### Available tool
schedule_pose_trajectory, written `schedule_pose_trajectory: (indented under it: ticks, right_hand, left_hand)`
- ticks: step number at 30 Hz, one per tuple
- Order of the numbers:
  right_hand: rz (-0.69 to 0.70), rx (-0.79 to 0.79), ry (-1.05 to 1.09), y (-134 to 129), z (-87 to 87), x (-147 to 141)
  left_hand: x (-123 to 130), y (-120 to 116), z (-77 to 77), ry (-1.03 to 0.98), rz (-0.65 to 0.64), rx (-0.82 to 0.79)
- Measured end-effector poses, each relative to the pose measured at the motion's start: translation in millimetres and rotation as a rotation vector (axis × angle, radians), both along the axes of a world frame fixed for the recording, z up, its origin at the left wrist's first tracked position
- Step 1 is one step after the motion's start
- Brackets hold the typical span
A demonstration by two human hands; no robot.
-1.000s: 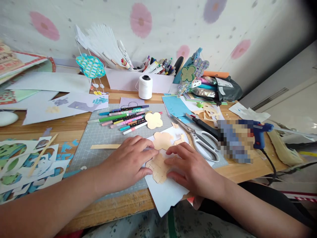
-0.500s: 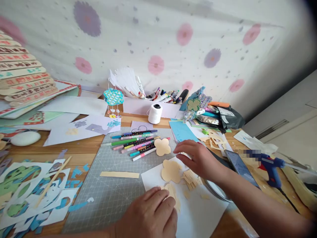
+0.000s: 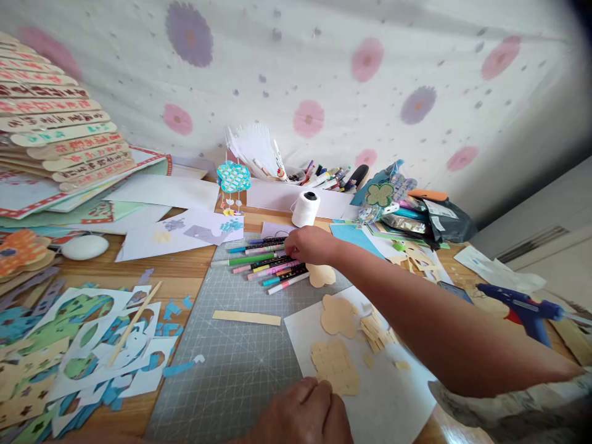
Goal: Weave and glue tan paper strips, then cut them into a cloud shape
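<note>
My right hand (image 3: 309, 245) reaches over the pile of marker pens (image 3: 266, 266), its fingers pinched together at the pens' ends. Whether a pen is between the fingertips is hidden. Just below my right wrist lies a cream flower-shaped paper cutout (image 3: 322, 276), partly covered. My left hand (image 3: 305, 412) rests curled at the bottom, at the lower edge of a woven cream paper piece (image 3: 333, 365); its fingertips are out of sight. A second cream cutout (image 3: 339, 316) and a bundle of cut paper strips (image 3: 375, 330) lie on the white sheet (image 3: 379, 401).
A grey cutting mat (image 3: 231, 370) carries a single cream strip (image 3: 246, 317). Paper scraps (image 3: 92, 364) and a wooden stick (image 3: 135, 324) cover the left side. A white thread spool (image 3: 304, 209) stands behind the pens. A blue glue gun (image 3: 520, 308) lies at right.
My right hand has moved left and away from me, from beside the cream cutout to the marker pens. My left hand has drawn back towards me, uncovering the woven paper piece.
</note>
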State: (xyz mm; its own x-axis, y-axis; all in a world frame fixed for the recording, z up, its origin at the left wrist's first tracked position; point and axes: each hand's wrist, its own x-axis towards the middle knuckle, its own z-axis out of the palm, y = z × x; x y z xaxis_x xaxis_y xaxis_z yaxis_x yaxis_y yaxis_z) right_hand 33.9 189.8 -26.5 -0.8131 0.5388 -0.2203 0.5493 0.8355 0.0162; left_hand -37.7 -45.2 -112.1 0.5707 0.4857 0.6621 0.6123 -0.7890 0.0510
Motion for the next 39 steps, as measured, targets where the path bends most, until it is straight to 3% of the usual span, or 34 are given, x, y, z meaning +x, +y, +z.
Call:
schedule_pose_trajectory:
  ticks: [4, 15, 18, 23, 28, 32, 36, 39]
  right_hand:
    - [0.03, 0.003, -0.084, -0.1, 8.8, 3.7]
    - [0.063, 0.086, -0.223, -12.3, 20.8, -5.5]
    - [0.053, 0.085, -0.243, -15.3, 20.1, -8.3]
    - [0.013, 0.073, -0.096, -18.4, 15.3, -5.4]
    - [-0.066, 0.049, 0.267, -24.2, 29.3, 24.4]
    - [-0.177, -0.034, 0.489, -49.6, 37.8, 67.7]
    - [-0.272, -0.106, 0.588, -75.3, 26.8, 106.6]
    - [-0.305, -0.101, 0.623, -76.5, 17.7, 116.7]
  left_hand:
    - [0.4, -5.0, -1.7, -0.005, -0.028, 0.073]
    - [7.9, -6.2, -9.5, -0.008, -0.019, 0.063]
    - [7.2, -5.4, -2.8, -0.001, -0.037, 0.067]
    - [-0.7, -9.9, 24.1, 0.119, -0.169, 0.006]
    - [-7.9, -10.9, 40.4, 0.192, -0.171, -0.078]
    - [-8.6, -4.2, 42.7, 0.265, -0.04, -0.145]
    - [-8.8, 5.5, 42.4, 0.361, 0.008, -0.238]
    - [-9.6, 10.8, 42.7, 0.43, -0.017, -0.346]
